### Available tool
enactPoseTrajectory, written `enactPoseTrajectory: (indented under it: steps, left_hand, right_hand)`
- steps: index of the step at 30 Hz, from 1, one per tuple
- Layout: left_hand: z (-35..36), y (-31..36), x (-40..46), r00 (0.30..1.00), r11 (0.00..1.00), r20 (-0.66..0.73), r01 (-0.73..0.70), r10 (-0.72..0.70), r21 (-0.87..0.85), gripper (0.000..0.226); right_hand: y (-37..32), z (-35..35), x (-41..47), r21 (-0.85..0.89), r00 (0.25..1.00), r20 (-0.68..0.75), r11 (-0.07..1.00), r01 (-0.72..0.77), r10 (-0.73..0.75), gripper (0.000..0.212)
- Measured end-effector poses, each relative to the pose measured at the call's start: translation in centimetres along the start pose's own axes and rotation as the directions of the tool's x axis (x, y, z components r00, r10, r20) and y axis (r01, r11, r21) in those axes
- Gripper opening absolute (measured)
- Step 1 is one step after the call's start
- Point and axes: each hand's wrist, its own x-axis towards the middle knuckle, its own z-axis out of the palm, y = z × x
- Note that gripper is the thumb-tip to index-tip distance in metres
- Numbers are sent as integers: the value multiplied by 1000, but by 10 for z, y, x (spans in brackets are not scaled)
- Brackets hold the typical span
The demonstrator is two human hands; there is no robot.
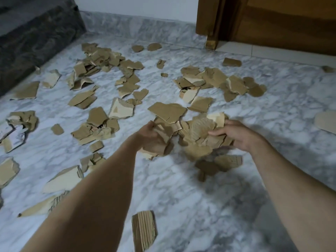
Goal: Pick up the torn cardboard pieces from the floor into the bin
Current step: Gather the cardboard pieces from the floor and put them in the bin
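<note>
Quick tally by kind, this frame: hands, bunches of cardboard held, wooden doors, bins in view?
Hands: 2, left hand and right hand
Held cardboard bunch: 1, gripped by both
Wooden door: 1
Bins: 0 in view
Total: 4

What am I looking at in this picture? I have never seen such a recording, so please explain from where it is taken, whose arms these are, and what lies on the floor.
There is no machine here. The one picture comes from a camera worn on a person's head, looking forward and down, so the two bare arms belong to that person.

The left hand and the right hand together gather a bundle of torn cardboard between them, each hand gripping one side of it. A few pieces just below the bundle are blurred.

Many more torn cardboard pieces lie scattered over the grey-white marble floor. One ribbed strip lies nearest the camera.

At the far end you see a wooden door frame, and a dark stone step at the upper left. The bin does not show in this picture.
</note>
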Motion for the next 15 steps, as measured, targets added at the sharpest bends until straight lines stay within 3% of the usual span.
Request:
enactPoseTrajectory:
  steps: [3,6,8,10,11,15]
  left_hand:
    - [-12,-7,-15,989,980,132,35,-62,197,66]
    - [-19,9,-19,993,977,116,-56,33,208,42]
    - [-23,28,-8,994,976,59,-106,96,191,41]
    - [-26,46,22,985,942,7,-169,175,290,76]
    - [-23,56,35,983,907,22,-178,184,381,86]
    - [6,74,57,990,678,-15,-87,143,730,90]
  right_hand:
    - [-5,-1,7,-38,998,-30,998,-56,55,93]
    - [2,15,17,-116,997,-8,990,-80,80,95]
    - [5,27,19,-211,997,-3,975,-71,72,86]
    - [6,34,20,-286,999,-13,957,-48,47,57]
    - [6,35,23,-306,999,-22,951,-48,43,47]
    - [3,36,29,-397,1000,-9,918,-16,13,33]
